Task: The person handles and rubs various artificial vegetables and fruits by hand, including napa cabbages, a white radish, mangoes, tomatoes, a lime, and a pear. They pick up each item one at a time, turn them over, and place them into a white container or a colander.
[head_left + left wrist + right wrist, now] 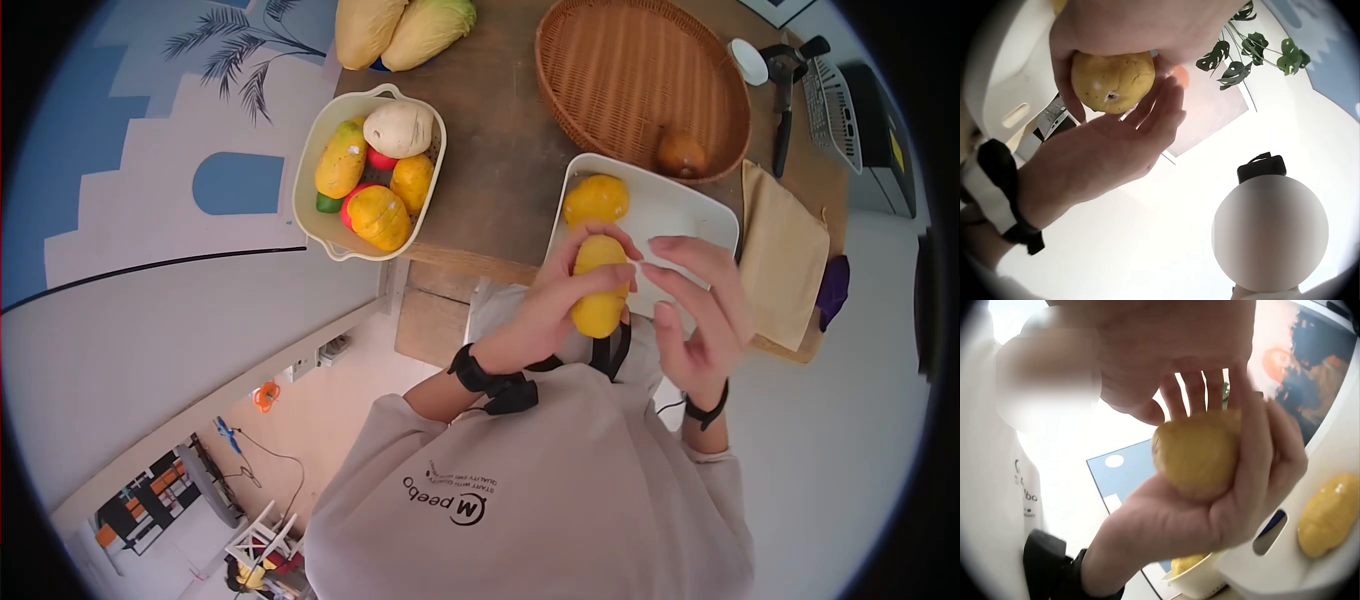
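Note:
My left hand (545, 310) grips a yellow fruit (600, 287), thumb across it, above the near edge of a white tray (690, 215). Close on its right, my right hand (710, 315) has its fingers spread and slightly bent, fingertips near the fruit. In the left wrist view a small dark spot marks the end of the yellow fruit (1113, 84). The right wrist view has the fruit (1197, 453) lying in the left hand (1179, 519), with the right hand (1175, 344) over it; contact there is unclear. Another yellow fruit (596, 200) lies in the tray.
A cream basin (303, 195) with several fruits and vegetables stands at the left. Behind the tray is a round wicker basket (620, 70) holding a brown round item (681, 153). Cabbages (430, 33) lie at the back; a beige cloth (783, 255) lies right of the tray.

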The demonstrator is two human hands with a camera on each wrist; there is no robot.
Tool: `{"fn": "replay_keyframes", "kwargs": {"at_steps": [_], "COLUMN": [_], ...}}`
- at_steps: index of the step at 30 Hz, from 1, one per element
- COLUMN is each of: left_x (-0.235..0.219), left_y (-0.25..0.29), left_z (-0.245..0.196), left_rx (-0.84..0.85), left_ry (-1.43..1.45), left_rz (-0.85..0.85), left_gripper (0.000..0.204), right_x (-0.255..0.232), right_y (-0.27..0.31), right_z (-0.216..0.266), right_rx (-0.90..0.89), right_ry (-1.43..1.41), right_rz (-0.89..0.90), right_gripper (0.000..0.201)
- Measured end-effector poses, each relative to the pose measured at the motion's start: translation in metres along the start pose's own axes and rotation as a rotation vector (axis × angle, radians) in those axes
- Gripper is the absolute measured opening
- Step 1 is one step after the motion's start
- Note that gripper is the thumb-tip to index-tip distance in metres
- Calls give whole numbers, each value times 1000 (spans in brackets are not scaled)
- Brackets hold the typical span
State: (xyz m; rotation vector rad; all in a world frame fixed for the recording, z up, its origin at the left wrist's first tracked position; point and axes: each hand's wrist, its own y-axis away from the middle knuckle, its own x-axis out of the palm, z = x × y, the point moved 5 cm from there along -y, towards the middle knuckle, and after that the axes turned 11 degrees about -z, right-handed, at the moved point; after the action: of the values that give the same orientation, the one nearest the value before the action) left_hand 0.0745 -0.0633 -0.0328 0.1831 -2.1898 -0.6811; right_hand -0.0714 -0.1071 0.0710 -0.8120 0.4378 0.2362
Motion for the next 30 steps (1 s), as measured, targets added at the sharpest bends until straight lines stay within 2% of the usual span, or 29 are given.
{"fn": "replay_keyframes", "kwargs": {"at_steps": [1,3,7,9,11,17,30], "left_x": [-2,-15,-39,-49,-47,-50,-43], "left_y": [2,6,13,18,20,17,15], "left_z": [-9,-32,-72,-81,-83,-63,-61], "left_rx": [18,183,498,530,567,503,495], "left_ry": [-90,-213,-254,-286,-257,-202,-237], "left_rz": [-1,-49,-174,-290,-298,-267,-258], "left_gripper": [34,41,36,33,31,29,27], "right_x": [-5,-11,-36,-45,-51,-72,-84], "right_y": [-5,-14,-12,-12,-15,-25,-22], "right_z": [4,19,73,95,109,117,126], "right_rx": [-56,-274,-250,-201,-145,56,209], "right_ry": [43,55,200,192,172,112,99], "right_rz": [6,-53,-82,-57,-23,29,64], "right_gripper": [29,22,24,24,24,24,24]}}
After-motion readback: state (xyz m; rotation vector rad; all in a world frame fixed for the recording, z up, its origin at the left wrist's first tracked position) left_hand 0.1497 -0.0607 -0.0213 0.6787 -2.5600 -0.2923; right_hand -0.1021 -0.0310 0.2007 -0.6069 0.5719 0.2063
